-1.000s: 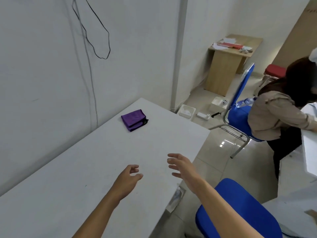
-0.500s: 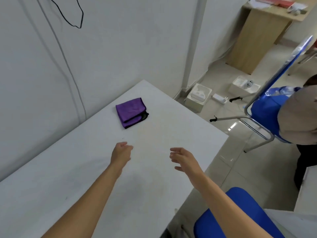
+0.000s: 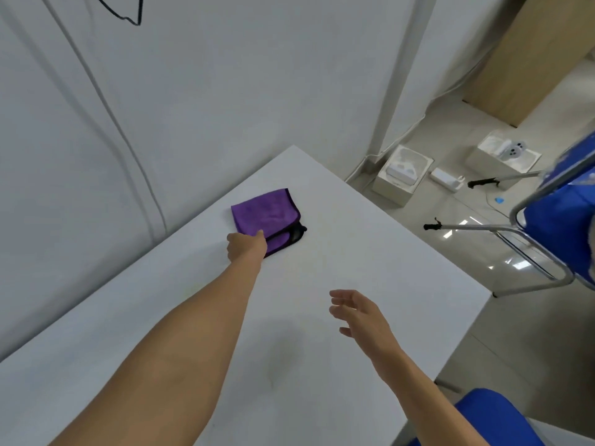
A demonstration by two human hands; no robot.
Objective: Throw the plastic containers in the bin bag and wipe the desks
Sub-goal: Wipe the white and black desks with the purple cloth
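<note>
A folded purple cloth [image 3: 267, 212] with a black edge lies on the white desk [image 3: 370, 252], near the wall. My left hand [image 3: 246, 247] is stretched out onto the cloth's near corner. Its thumb lies on top of the cloth and its fingers are curled at the edge, mostly hidden behind the back of the hand. My right hand [image 3: 357, 313] hovers over the desk's near right part with its fingers spread and relaxed, holding nothing. No plastic container or bin bag shows in this view.
A blue chair seat [image 3: 492, 420] is at the desk's near right corner, and another blue metal-framed chair [image 3: 560, 220] stands to the right. Two open white boxes [image 3: 402, 170] [image 3: 502, 156] and a charger [image 3: 446, 178] lie on the floor by the wall. A wooden desk [image 3: 528, 59] stands behind.
My left hand has reached forward across the desk onto the purple cloth. My right hand stayed hovering over the desk. The view has tilted down and closer.
</note>
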